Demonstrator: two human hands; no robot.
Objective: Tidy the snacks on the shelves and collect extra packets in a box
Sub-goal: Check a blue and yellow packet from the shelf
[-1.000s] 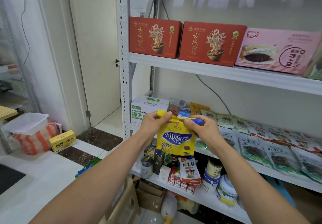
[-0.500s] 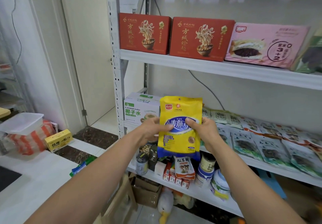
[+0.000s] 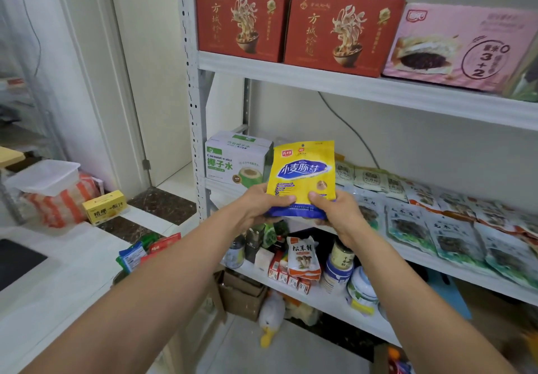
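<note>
"Head view. State what has changed," says the first onlooker.

"One second ago both hands gripped the yellow packet (image 3: 301, 175) at its top and it hung downward. It now stands upright with its print facing near. The grip points have moved to the bottom edge."

"Meaning for the task?"

"My reading: the packet has been straightened and is ready to be set on the middle shelf (image 3: 225, 191). It looks like a shelf item, not one for the box."

"Hand condition?"

"Left hand (image 3: 259, 207): thumb and fingers pinch the lower left corner. Right hand (image 3: 334, 213): the same pinch at the lower right corner. Both hold the packet; neither is free."

"Position of the packet?"

"Above both hands and in front of the middle shelf. It is just right of the coconut water box (image 3: 235, 158) and left of the row of green packets (image 3: 407, 222). Whether its base touches the shelf cannot be told."
</note>
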